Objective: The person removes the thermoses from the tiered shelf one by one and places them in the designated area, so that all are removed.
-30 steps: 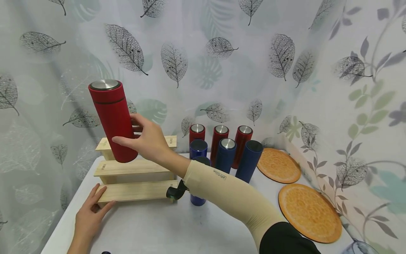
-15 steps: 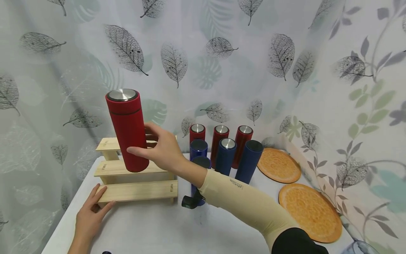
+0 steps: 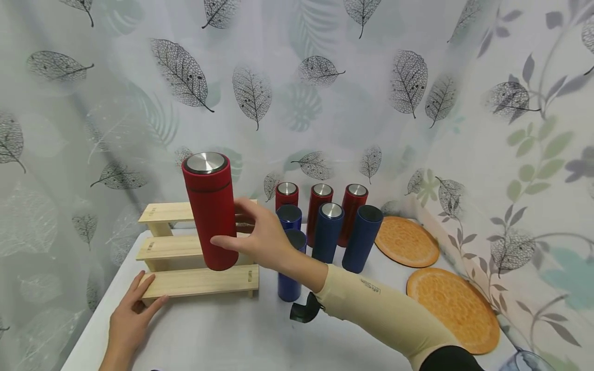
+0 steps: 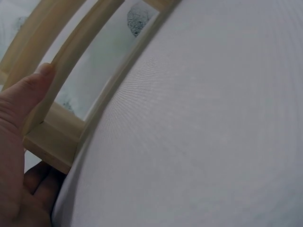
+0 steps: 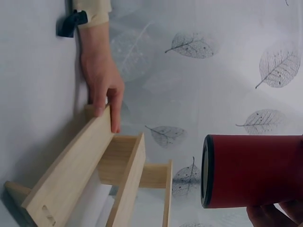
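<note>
My right hand [image 3: 266,237] grips a red thermos [image 3: 211,214] by its right side, in mid-air in front of a three-step wooden rack [image 3: 204,281]. The thermos has a brushed metal lid and leans slightly; it overlaps the steps in the head view. Its dark-rimmed base shows in the right wrist view, with the red wall [image 5: 255,170] above my fingertips. My left hand [image 3: 130,319] holds the left end of the rack's lowest step. In the left wrist view the thumb [image 4: 33,92] lies on a plank while the other fingers curl behind the end leg.
Right of the rack stand several thermoses, red ones [image 3: 320,211] at the back and blue ones [image 3: 328,232] in front. Two round orange-brown mats [image 3: 452,309] lie along the table's right side. A leaf-print curtain [image 3: 297,118] hangs behind the white table [image 3: 223,335].
My right hand has carried the red thermos rightward and down, from over the rack's left end to in front of its middle. The left hand keeps its hold on the rack.
</note>
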`<state>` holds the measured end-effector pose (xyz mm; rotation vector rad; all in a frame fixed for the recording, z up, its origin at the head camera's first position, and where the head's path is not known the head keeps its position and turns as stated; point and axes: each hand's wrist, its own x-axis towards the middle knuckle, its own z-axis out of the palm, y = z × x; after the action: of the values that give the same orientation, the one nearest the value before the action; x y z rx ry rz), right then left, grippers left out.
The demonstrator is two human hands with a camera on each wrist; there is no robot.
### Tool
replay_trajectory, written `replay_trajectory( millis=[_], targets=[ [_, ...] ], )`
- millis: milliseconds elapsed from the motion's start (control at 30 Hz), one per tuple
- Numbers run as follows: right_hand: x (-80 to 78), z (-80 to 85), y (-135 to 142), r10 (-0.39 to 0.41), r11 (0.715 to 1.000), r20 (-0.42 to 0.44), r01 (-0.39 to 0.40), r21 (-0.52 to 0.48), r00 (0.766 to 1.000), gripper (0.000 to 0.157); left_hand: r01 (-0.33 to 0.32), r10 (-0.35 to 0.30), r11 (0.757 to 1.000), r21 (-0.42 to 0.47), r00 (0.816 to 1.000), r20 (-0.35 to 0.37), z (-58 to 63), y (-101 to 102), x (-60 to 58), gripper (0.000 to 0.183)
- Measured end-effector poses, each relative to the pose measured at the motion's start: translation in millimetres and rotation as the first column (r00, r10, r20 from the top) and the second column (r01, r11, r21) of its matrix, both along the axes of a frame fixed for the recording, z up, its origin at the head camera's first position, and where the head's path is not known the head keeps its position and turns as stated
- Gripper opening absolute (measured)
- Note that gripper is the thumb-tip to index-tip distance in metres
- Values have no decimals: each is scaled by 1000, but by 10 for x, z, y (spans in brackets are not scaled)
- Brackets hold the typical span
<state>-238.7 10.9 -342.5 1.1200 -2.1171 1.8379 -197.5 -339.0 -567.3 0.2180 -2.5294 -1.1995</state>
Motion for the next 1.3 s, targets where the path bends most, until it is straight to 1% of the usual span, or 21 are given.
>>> replay_trajectory(
  millis=[133,300,500,633,800,1033,1200,1300],
  targets=[
    [58,-40,104,-1,1000,9,1,12,1000,58,11,-10,1000,14,1000,-13,0,-6,5,79],
    [113,-84,230,-15,1000,25,14,12,1000,59,7,-7,1000,25,1000,-1,2,11,0,79],
    [192,-135,342,-41,999,34,40,23,999,58,11,-11,1000,27,1000,-5,1,7,4,79],
    [233,-164,408,-43,999,38,42,31,998,58,11,-11,1000,17,1000,-8,-14,-1,11,78],
    [275,-200,507,-51,998,38,49,36,998,57,5,-5,1000,24,1000,7,-13,-3,1,80],
    [354,-304,667,-83,996,59,80,49,995,58,3,-3,999,37,1000,6,0,6,-5,80],
    [404,-392,777,-103,993,46,100,63,994,59,14,-14,999,52,1000,2,-1,4,-16,80],
    [419,-421,838,-109,992,40,107,65,993,58,11,-11,999,43,1000,7,-9,-5,-18,80]
  ],
)
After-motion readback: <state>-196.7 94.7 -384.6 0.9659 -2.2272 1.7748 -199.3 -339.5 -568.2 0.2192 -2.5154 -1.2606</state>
